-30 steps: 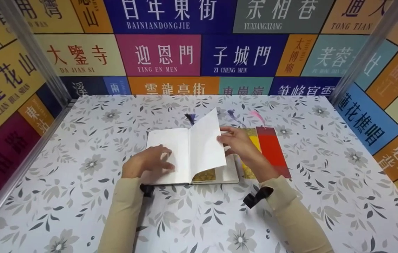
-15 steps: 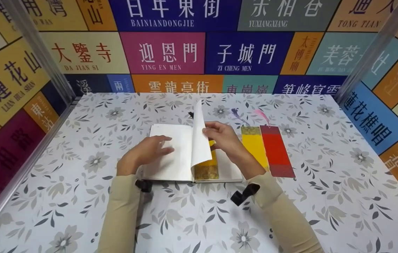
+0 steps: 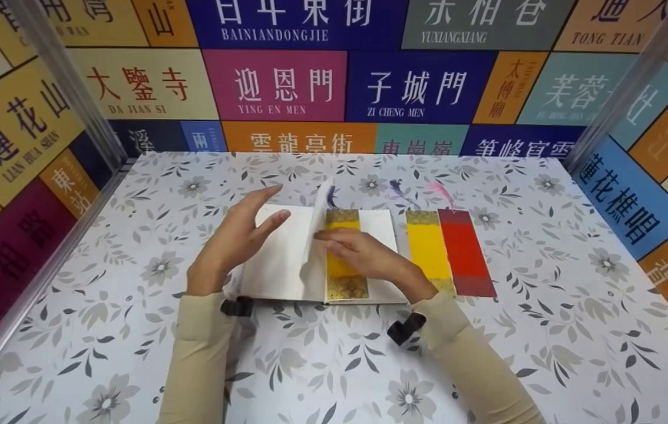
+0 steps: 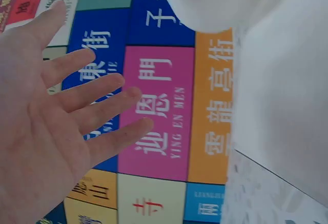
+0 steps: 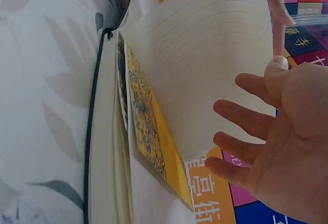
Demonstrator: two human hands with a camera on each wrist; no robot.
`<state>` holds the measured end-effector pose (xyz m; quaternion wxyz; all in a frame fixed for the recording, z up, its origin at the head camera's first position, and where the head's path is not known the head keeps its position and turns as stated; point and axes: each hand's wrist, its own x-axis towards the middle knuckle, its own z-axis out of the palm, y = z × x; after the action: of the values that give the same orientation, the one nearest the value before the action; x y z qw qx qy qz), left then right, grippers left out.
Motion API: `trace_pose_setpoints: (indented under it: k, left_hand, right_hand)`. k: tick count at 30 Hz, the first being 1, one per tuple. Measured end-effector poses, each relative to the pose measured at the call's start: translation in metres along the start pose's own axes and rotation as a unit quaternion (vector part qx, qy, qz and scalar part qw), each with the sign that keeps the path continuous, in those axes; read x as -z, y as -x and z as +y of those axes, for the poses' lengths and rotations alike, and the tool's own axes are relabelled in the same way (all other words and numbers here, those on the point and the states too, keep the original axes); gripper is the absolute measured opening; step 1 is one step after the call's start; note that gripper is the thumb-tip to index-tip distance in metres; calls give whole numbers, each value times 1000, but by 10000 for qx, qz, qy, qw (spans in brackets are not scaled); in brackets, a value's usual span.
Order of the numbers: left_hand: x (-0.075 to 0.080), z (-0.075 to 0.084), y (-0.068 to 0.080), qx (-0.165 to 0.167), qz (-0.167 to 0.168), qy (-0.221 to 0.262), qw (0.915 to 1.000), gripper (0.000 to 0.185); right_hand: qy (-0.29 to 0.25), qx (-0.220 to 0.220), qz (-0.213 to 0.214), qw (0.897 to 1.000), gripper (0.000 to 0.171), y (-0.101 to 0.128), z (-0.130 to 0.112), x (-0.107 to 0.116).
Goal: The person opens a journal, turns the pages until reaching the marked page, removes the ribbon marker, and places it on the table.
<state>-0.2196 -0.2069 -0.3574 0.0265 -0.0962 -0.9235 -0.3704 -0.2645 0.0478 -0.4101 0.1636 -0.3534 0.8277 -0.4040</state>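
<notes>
An open notebook (image 3: 278, 277) with blank-looking pages lies on the table. One leaf (image 3: 314, 253) stands up by the spine, leaning left; the right wrist view shows faint ruled lines on this page (image 5: 220, 44). My right hand (image 3: 360, 253) is against its right side, fingers extended and pushing it. Beneath that hand, a yellow bookmark (image 3: 346, 274) with mottled gold ends lies on the right-hand side, partly covered; the right wrist view shows its patterned end (image 5: 146, 111). Above the left page, my left hand (image 3: 237, 229) is raised with spread fingers, holding nothing; its palm (image 4: 46, 131) shows in the left wrist view.
Right of the notebook lie another yellow bookmark (image 3: 428, 250) and a red bookmark (image 3: 465, 247), side by side. Behind them trail a purple tassel (image 3: 396, 187) and a pink tassel (image 3: 440, 191). Printed panels (image 3: 275, 85) wall the back and sides of the floral-covered table (image 3: 322, 365).
The leaf has swung from right to upright and leftward, pushed by my right hand, uncovering the yellow bookmark. My left hand has lifted off the left page and moved back, fingers spread.
</notes>
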Motion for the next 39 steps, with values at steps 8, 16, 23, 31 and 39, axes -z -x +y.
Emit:
trace_pose_setpoints:
  k: [8, 16, 23, 31, 39]
  left_hand:
    - [-7, 20, 6, -582, -212, -483, 9969, 63]
    - [-31, 17, -1, 31, -1467, -1569, 9767, 67]
    - [-38, 4, -4, 769, -2078, -1889, 9567, 81]
    - [-52, -10, -8, 1085, -2571, -1712, 9449, 92]
    - [-60, -16, -8, 1058, -2712, -1881, 9380, 96]
  right_hand:
    - [1513, -96, -654, 9863, 43, 1, 2, 1]
    - [2006, -773, -894, 9725, 47, 5, 3, -5]
    - [2083, -930, -1050, 9679, 54, 7, 4, -11]
    - [2239, -856, -1202, 9634, 53, 8, 8, -11]
    - [2132, -787, -1158, 9669, 53, 8, 8, -11]
